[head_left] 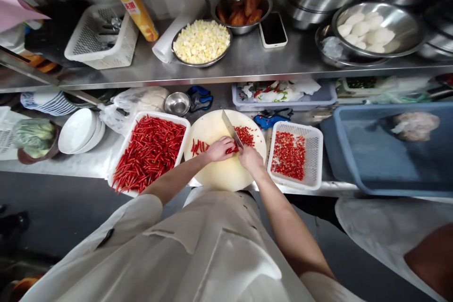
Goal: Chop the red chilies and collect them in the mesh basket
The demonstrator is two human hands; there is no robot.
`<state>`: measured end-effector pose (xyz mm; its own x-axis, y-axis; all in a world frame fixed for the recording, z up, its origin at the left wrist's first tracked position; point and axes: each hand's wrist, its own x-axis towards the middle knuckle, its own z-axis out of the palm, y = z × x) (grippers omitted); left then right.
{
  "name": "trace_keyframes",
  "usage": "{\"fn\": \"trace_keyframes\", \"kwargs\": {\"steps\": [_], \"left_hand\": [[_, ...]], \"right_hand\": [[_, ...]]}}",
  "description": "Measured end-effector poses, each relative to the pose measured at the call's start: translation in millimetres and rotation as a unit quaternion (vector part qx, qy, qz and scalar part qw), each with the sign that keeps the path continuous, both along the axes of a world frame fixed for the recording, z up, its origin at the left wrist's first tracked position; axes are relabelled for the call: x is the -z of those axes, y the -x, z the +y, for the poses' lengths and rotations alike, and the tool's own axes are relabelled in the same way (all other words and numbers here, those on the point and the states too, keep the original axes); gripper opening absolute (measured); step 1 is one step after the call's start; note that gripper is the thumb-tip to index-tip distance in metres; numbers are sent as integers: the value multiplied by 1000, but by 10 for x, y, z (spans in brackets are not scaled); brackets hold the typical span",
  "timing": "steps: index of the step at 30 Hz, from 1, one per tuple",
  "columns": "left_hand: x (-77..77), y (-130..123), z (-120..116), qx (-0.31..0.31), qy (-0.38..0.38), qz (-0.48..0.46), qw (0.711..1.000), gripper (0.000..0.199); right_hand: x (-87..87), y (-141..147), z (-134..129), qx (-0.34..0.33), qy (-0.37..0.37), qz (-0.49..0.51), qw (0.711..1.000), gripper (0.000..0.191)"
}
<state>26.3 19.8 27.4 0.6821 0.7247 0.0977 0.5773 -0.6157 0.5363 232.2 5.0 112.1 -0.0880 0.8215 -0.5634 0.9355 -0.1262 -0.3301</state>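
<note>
My right hand (pixel 251 159) is closed around the handle of a kitchen knife (pixel 230 125), whose blade points up and away over the round cutting board (pixel 219 177). Beside the blade, my left hand (pixel 221 149) presses down on a small bunch of red chili peppers (pixel 231 149), fingers curled. Chopped chili pieces (pixel 247 136) lie to the right of the knife. A few whole chilies (pixel 199 146) rest on the board left of my left hand. A white basket (pixel 187 127) heaped with whole red chilies stands at left; a white basket (pixel 314 158) with cut chili stands at right.
A large blue tub (pixel 385 160) stands at far right, with another person's white clothing (pixel 385 231) below it. Behind the board lie a small metal bowl (pixel 177 104) and a lilac tray (pixel 283 105). The raised steel shelf (pixel 148 68) carries bowls, a phone (pixel 273 31) and a basket.
</note>
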Motion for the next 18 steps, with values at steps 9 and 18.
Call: {"fn": "trace_keyframes", "kwargs": {"steps": [9, 18], "left_hand": [[14, 22, -47, 0, -16, 6, 1000, 15], [2, 98, -66, 7, -29, 6, 1000, 15]], "right_hand": [[-3, 56, 39, 0, 19, -12, 1000, 43], [75, 137, 37, -9, 4, -27, 1000, 42]]}}
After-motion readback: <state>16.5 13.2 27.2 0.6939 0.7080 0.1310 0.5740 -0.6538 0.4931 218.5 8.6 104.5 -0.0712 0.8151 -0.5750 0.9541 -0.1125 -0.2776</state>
